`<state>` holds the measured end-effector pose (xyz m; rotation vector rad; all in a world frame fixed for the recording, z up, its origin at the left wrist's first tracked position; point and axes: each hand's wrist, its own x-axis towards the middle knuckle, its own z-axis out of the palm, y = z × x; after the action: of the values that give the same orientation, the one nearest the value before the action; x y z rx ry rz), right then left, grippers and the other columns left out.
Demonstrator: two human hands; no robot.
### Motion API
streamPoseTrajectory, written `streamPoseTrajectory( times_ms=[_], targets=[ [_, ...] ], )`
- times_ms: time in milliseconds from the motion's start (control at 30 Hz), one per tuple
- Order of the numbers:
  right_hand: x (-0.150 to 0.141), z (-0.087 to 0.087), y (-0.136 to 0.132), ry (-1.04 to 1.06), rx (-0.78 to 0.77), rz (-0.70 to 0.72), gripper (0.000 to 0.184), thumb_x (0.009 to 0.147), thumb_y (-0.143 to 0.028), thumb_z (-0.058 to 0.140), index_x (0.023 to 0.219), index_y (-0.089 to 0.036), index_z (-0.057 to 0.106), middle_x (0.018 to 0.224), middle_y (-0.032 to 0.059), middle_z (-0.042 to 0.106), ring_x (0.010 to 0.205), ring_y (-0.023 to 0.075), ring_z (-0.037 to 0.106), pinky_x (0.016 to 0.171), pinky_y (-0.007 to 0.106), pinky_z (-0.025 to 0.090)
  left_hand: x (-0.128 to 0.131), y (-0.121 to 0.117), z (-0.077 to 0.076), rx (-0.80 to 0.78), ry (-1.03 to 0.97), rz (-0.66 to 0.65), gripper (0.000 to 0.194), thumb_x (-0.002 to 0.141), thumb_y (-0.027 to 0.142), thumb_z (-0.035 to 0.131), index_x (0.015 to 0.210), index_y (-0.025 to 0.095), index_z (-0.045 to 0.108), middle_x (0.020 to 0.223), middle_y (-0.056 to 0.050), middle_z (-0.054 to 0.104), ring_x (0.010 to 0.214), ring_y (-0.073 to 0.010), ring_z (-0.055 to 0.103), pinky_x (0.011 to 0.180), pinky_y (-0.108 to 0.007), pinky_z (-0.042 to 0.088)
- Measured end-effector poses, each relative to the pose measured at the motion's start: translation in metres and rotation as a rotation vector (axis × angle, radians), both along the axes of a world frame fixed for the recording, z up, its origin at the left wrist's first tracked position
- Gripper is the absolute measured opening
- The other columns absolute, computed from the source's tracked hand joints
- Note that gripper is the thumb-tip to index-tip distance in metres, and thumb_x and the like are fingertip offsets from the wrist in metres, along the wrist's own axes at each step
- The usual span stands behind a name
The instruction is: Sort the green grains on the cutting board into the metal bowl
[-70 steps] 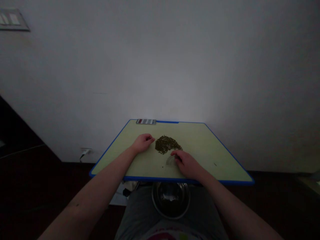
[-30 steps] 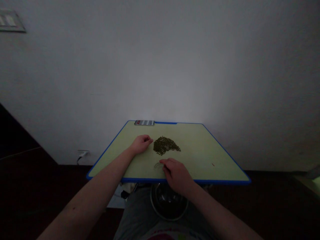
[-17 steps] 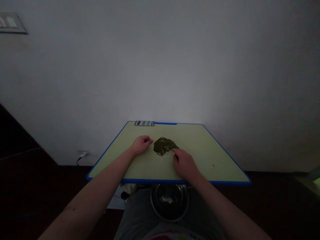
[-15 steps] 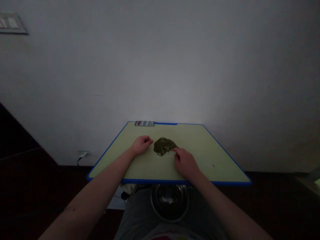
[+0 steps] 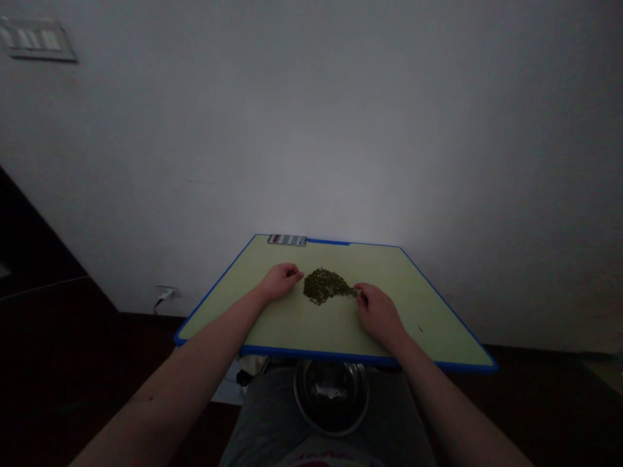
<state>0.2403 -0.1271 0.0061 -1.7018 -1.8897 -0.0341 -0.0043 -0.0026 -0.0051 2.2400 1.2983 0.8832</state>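
A flat pile of small dark green bits (image 5: 322, 285), like beans or dried leaves, lies on the pale yellow-green tabletop (image 5: 302, 327). At the pile's left edge is my left hand (image 5: 281, 280), its fingers curled and the thumb and fingertip close together; whatever they hold, if anything, is too small to name. My right hand (image 5: 379, 313) is pinched at the pile's right end. A thin tail of the bits stretches to its fingertips, and what lies between them is unclear. Both hands rest low over the table.
A phone (image 5: 287, 240) with a lit screen lies at the table's far left edge. A steel bowl (image 5: 363, 415) sits on my lap below the near edge. A small reddish sliver (image 5: 421, 329) lies at right. The wall (image 5: 350, 130) stands behind the table.
My right hand has moved right, away from the pile's middle, and a thin tail of bits now trails toward it. My left hand stays by the pile. The view has shifted slightly.
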Motion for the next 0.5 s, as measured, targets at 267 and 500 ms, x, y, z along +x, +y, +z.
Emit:
streamPoseTrajectory(
  times_ms=[267, 500],
  targets=[
    [-0.023, 0.000, -0.004, 0.051, -0.044, 0.128, 0.032, 0.080, -0.013, 0.041, 0.109, -0.013, 0.056, 0.107, 0.0093, 0.060, 0.098, 0.0180, 0.053, 0.089, 0.030, 0.038, -0.001, -0.001, 0.002, 0.023, 0.016, -0.011, 0.033, 0.075, 0.044, 0.045, 0.063, 0.016, 0.056, 0.056, 0.001, 0.049, 0.056, -0.0111, 0.044, 0.054, -0.024, 0.031],
    [-0.026, 0.003, 0.000, 0.041, -0.061, 0.133, 0.032, 0.080, -0.012, 0.042, 0.108, -0.014, 0.056, 0.107, 0.0086, 0.060, 0.098, 0.0176, 0.053, 0.089, 0.030, 0.038, -0.001, -0.002, 0.002, -0.002, 0.003, -0.028, 0.031, 0.075, 0.043, 0.045, 0.064, 0.016, 0.056, 0.056, 0.002, 0.049, 0.056, -0.0106, 0.043, 0.054, -0.024, 0.031]
  ],
)
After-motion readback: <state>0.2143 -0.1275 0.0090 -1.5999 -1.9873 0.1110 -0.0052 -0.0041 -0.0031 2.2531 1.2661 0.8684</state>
